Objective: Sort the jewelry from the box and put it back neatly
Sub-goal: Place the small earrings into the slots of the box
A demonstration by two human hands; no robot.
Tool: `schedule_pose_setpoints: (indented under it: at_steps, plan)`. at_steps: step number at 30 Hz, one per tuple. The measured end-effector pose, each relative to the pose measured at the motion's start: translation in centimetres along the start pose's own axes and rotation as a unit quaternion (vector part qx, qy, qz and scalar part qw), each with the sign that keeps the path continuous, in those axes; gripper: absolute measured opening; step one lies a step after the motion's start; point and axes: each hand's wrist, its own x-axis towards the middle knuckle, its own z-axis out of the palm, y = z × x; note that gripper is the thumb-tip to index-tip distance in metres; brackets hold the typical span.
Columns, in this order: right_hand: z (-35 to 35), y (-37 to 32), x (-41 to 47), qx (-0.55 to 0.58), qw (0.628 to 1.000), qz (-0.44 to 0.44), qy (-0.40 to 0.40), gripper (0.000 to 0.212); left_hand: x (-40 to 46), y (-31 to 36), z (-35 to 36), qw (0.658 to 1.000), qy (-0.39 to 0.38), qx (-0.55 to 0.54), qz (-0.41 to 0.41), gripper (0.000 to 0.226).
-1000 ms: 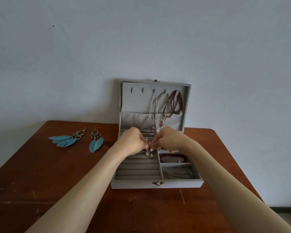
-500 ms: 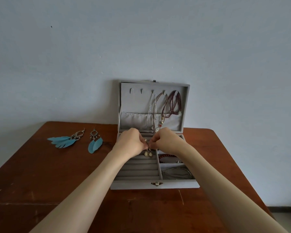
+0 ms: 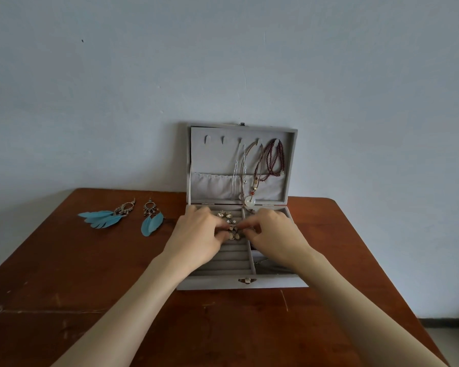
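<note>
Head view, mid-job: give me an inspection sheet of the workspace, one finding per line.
Surface: brown wooden table, scratched in front.
Job's things: grey jewelry box open, lid upright; necklaces hang inside the lid; small earrings sit on the ring rolls; two blue feather earrings lie on the table left of the box.
Clutter: nothing seen.
Grippers: left hand and right hand meet over the ring rolls, each pinching a small drop earring with curled fingers.
Cables: nothing seen.
Surroundings: plain pale wall behind the table.
</note>
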Motion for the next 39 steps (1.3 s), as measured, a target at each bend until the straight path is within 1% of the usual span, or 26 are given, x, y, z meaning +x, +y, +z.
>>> schedule_pose_setpoints:
  at_steps: [4, 8, 14, 19, 23, 28, 31, 33, 36, 39]
  plan:
    - [0.5, -0.1, -1.3, -0.032, 0.999, -0.029, 0.018, 0.031, -0.3, 0.3, 0.3, 0.999, 0.032, 0.019, 0.004, 0.032]
    - [0.6, -0.3, -0.9, -0.046, 0.998, -0.022, 0.038, 0.028, -0.2, 0.6, 0.5, 0.998, 0.052, 0.024, 0.001, 0.030]
    - [0.5, -0.7, -0.5, -0.084, 0.996, -0.017, 0.032, 0.029, 0.0, 0.7, 0.4, 0.999, 0.048, 0.013, -0.007, 0.030]
    - [0.5, -0.9, -0.2, -0.126, 0.992, -0.027, 0.011, 0.030, 0.1, 0.5, 0.5, 0.999, 0.040, 0.024, -0.008, 0.030]
    - [0.7, -0.7, -0.2, -0.105, 0.994, -0.021, 0.011, 0.029, 0.2, 0.5, 0.5, 0.999, 0.032, 0.021, -0.008, 0.031]
    - [0.7, -0.7, -0.1, -0.039, 0.999, -0.001, 0.015, 0.027, 0.4, 0.1, 0.4, 1.000, -0.011, -0.001, -0.009, 0.030]
    - [0.7, -0.9, -0.4, -0.020, 1.000, 0.005, 0.011, 0.031, -0.2, 0.1, 0.2, 1.000, -0.024, -0.011, -0.010, 0.035]
    - [0.9, -1.1, -0.8, -0.013, 1.000, 0.004, 0.019, 0.034, -0.9, 0.1, -0.1, 0.999, -0.008, -0.039, -0.006, 0.037]
    - [1.1, -1.6, -1.4, -0.026, 0.998, -0.003, 0.062, 0.033, -2.3, -0.5, -1.0, 0.994, 0.053, -0.092, 0.006, 0.034]
    - [1.3, -3.2, -1.6, -0.009, 0.996, -0.038, 0.086, 0.032, -3.8, -2.3, -2.2, 0.985, 0.108, -0.134, 0.003, 0.029]
